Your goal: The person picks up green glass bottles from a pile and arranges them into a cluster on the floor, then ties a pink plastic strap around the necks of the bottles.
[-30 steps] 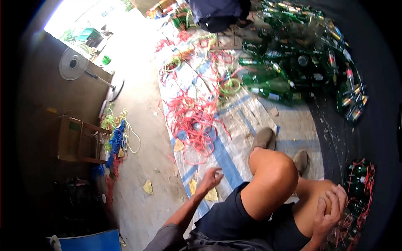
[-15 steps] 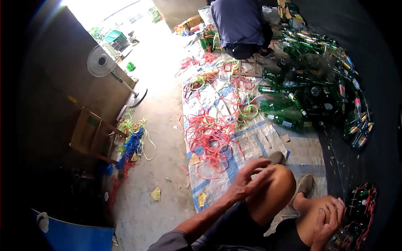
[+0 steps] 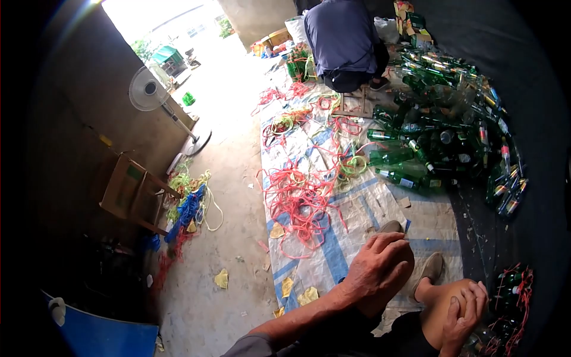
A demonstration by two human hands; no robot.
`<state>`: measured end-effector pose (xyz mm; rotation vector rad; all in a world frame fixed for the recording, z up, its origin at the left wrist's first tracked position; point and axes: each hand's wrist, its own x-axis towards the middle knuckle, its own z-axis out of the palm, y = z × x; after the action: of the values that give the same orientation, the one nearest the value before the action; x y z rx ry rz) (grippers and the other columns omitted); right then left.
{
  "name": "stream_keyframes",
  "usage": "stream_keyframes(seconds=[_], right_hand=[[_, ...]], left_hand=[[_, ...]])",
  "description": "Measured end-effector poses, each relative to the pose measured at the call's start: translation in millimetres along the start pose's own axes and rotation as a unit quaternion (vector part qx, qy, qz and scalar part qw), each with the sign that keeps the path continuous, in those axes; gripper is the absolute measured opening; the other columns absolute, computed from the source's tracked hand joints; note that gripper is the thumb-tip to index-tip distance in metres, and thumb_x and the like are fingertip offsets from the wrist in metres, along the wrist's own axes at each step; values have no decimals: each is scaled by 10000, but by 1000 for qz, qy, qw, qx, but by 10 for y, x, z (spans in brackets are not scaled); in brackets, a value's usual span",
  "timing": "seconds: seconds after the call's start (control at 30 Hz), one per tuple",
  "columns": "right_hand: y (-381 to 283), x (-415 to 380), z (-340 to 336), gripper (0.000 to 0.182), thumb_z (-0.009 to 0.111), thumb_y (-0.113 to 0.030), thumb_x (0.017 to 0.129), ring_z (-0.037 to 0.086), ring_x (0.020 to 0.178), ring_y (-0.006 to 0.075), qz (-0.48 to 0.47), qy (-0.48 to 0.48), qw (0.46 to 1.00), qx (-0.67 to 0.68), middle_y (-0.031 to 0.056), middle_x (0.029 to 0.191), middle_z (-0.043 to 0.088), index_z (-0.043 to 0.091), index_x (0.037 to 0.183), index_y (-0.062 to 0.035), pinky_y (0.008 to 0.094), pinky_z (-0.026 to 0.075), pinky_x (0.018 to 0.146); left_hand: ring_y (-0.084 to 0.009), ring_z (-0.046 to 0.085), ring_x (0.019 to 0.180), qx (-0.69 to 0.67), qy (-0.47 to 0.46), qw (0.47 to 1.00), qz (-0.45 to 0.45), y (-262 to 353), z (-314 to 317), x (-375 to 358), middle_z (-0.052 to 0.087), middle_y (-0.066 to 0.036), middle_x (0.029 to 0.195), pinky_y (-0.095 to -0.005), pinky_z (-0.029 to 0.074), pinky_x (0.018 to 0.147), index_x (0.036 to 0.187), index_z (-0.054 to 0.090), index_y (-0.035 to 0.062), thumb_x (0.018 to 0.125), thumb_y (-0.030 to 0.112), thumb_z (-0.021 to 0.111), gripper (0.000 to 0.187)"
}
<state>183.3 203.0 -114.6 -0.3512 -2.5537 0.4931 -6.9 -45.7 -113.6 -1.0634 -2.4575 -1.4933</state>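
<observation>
My left hand [image 3: 376, 263] lies over my left knee [image 3: 404, 268], its fingers bent loosely across the top and nothing held in them. On my right knee [image 3: 447, 300] rests my right hand [image 3: 468, 310], fingers somewhat apart and likewise holding nothing. Beyond my left foot, a tangle of red plastic rope [image 3: 300, 202] spreads over a white and blue woven sheet [image 3: 336, 253]. Near my right knee stand green bottles [image 3: 507, 291] tied round with red rope [image 3: 526, 291].
A person [image 3: 342, 44] crouches at the far end, back turned. Many green glass bottles [image 3: 416, 152] lie heaped on the right. A fan [image 3: 147, 88], a wooden chair [image 3: 122, 187] and blue cord [image 3: 189, 208] are on the left. A wooden frame [image 3: 355, 104] lies behind the person.
My left hand has come down from just above the knee and settled over it. My left knee has shifted slightly left and down. My right hand stays on its knee.
</observation>
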Motion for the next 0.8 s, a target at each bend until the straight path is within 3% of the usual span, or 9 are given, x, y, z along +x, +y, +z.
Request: stream_keyframes(seconds=[0.4,0.5,0.8], right_hand=[[-13,17,38,284,678,-124,971,581,1356,480,-2,4,1000,-3,236,1328,667,687,1148,98,566,447,1168],[-50,39,28,284,679,-124,971,580,1358,479,0,2,1000,-4,235,1327,668,688,1145,99,566,445,1169],[-164,74,9,282,675,-123,975,575,1360,483,12,-3,1000,-1,237,1325,668,687,1144,103,568,445,1167]], left_hand=[[-416,614,1345,-11,26,999,-36,-43,-117,-12,654,-201,1458,-506,483,1160,1392,697,71,1000,284,723,448],[-450,620,1302,17,42,998,38,56,-193,60,676,-208,1369,-527,513,1113,1312,686,31,987,224,705,378],[-441,629,1297,-10,43,999,-19,-105,-159,-1,671,-226,1389,-519,509,1126,1337,697,52,972,264,723,423]])
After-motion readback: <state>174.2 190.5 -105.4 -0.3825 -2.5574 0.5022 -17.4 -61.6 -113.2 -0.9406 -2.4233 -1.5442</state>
